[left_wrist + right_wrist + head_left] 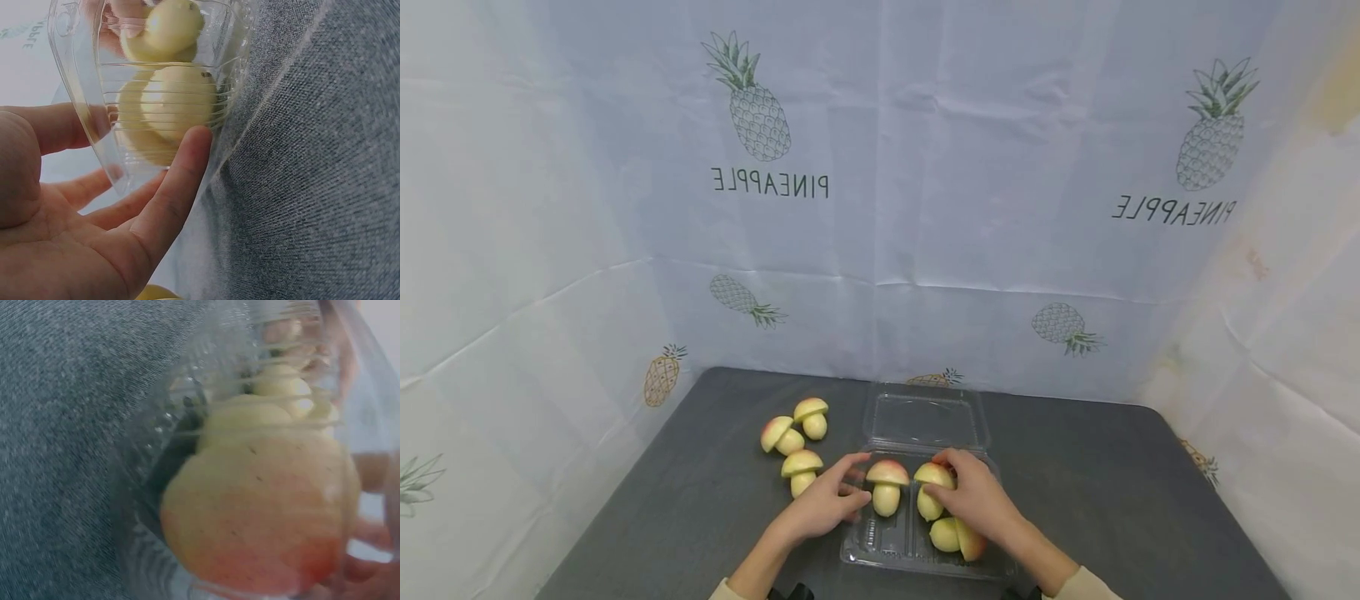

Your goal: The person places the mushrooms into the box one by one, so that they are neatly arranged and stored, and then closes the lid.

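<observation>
A clear plastic clamshell box lies with its lid folded back. Inside it are three yellow mushroom-shaped pieces with reddish caps. One upright mushroom stands in the left compartment. The right compartment holds another mushroom and, nearer the front, one lying on its side. My right hand holds the rear one of these between thumb and fingers. By the left wall of the box is my left hand, its fingers spread and gripping nothing; in the left wrist view one fingertip is close to the ribbed wall.
Several more mushrooms sit left of the box: one at the back, one tilted, one near the left hand. The lid lies behind the base. A pineapple-printed cloth surrounds the dark table.
</observation>
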The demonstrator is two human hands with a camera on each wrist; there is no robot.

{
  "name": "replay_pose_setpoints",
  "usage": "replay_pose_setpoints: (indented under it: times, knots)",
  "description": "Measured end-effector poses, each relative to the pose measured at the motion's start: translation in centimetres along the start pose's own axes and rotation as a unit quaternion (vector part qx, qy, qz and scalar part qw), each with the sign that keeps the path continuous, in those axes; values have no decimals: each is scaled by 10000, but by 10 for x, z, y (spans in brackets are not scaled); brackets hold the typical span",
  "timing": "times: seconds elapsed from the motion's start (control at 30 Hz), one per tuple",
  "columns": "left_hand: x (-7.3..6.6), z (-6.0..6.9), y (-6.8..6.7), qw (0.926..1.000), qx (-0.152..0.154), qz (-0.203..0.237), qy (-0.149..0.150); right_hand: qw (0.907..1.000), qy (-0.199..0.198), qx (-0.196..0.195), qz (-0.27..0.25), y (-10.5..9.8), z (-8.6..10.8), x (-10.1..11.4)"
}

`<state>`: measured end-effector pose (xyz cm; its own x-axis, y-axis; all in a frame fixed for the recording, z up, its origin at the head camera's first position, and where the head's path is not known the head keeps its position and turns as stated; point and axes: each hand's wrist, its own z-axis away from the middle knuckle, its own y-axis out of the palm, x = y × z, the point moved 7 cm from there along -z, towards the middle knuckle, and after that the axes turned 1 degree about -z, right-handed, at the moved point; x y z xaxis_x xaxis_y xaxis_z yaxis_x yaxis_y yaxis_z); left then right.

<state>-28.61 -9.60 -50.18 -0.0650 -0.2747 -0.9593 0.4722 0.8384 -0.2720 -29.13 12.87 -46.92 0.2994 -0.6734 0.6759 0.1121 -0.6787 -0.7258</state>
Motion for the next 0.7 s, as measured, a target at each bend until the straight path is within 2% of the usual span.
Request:
replay_pose_setpoints:
  times: [0.37, 0.7]
  knots:
    - [1, -2, -1, 10000, -1, -23, -5, 9998, 87, -34, 168, 11, -1, -1]
    - [3, -2, -1, 10000, 3, -27, 7, 9984, 63, -86, 552, 4, 3, 2]
